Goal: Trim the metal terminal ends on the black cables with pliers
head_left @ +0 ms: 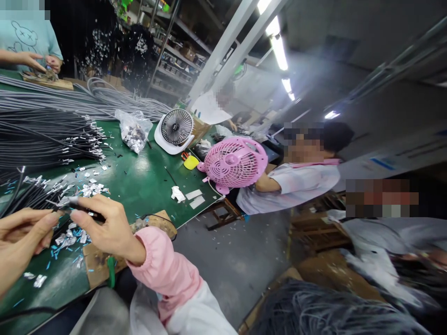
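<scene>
My right hand (106, 225), in a pink sleeve, pinches a thin black cable (84, 211) near its foil-wrapped end. My left hand (21, 239) sits close on the left, fingertips closed on the same cable end. Both hover over the green table (139, 177), above scattered silver foil scraps (89, 188) and small blue bits (57, 249). A thick bundle of grey and black cables (38, 135) lies on the table to the upper left, their foil-tipped ends pointing toward my hands.
A clear bag of foil pieces (134, 130), a white fan (175, 128), a pink fan (233, 163) and a yellow item (191, 162) stand farther along the table. A wooden board (101, 265) lies under my wrist. Other people sit at right and far left. More cables (331, 311) pile at the bottom right.
</scene>
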Available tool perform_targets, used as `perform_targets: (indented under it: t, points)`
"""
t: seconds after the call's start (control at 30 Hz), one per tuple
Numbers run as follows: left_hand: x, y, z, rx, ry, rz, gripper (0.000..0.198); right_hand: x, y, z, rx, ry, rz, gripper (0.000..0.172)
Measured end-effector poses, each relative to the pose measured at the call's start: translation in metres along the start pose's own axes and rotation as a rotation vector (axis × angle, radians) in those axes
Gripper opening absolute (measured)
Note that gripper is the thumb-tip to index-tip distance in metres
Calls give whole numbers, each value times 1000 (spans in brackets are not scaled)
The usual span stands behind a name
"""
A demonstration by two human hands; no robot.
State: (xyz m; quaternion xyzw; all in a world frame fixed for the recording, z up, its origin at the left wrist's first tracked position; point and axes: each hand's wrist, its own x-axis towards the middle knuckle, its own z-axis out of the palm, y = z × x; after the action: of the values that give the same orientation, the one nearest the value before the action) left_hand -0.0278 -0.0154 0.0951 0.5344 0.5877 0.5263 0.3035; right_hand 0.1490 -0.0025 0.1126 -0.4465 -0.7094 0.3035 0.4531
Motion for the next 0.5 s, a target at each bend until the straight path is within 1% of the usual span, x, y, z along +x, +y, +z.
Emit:
perform_targets:
  t: [0.1,0.2,0.33,0.5]
  points:
    - [-1,2,3,-3,-20,19,26,0,2,2,42,13,-18,20]
    - [0,4,6,5,-28,26,25,2,5,2,35,-3,-32,20]
    - [0,9,6,21,-8,21,24,4,6,-1,43,-55,-3,19]
    - [-4,13,8,38,28,-12,25,4,2,-5,40,-49,6,17]
